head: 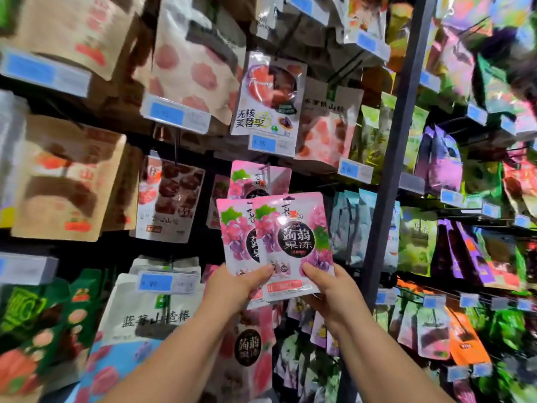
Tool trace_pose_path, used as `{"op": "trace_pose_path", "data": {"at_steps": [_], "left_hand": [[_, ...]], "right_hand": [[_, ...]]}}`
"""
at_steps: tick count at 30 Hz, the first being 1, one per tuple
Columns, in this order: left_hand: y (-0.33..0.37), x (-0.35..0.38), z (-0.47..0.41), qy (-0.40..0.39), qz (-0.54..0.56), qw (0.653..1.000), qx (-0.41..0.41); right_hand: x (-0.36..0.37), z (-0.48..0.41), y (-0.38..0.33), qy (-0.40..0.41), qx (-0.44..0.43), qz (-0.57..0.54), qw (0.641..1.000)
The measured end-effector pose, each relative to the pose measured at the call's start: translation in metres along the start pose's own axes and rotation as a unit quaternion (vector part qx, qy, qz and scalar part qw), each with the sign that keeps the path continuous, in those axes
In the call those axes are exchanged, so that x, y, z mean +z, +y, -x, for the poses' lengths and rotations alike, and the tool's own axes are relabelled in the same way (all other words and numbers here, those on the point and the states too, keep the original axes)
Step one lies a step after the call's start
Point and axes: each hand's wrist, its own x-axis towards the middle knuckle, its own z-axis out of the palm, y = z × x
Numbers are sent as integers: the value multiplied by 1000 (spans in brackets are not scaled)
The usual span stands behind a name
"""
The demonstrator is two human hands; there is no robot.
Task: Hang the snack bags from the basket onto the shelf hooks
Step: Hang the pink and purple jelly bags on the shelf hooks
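In the lower middle of the frame two bare forearms reach up toward a crowded snack display, and both hands hold pink grape-printed pouches just below the centre. The right hand [329, 289] pinches the lower right corner of the front pink bag [293, 242], thumb flat on its face and the other fingers curled out of sight behind it. The left hand [239, 286] grips from the lower left: its thumb lies across the bottom of the second pink bag [234, 237], with the tip reaching onto the front one, and the rest of its fingers are hidden behind. The second bag sits behind and slightly left of the front bag, overlapped by it, and both stand nearly upright with a slight lean. Directly above and behind them a third pink bag [258, 178] of the same print hangs on a hook [268, 174]. Above that, in the upper middle, hangs a white plum bag [270, 94] with a blue price tag [263, 143] at its lower edge. Brown paper pouches [66, 175] fill the left side, blurred. A dark upright post [398, 141] runs down right of centre, with green and purple packets [441, 167] on racks beyond it.
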Motion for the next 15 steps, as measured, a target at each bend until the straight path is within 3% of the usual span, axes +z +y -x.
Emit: {"op": "trace_pose_path", "data": {"at_steps": [7,15], "left_hand": [[27,-40,-22,72,-38,996,36],[39,-76,-34,71,-74,993,59]], "right_hand": [[46,-41,-8,14,7,-71,997],[71,-69,-16,18,-10,-89,996]]}}
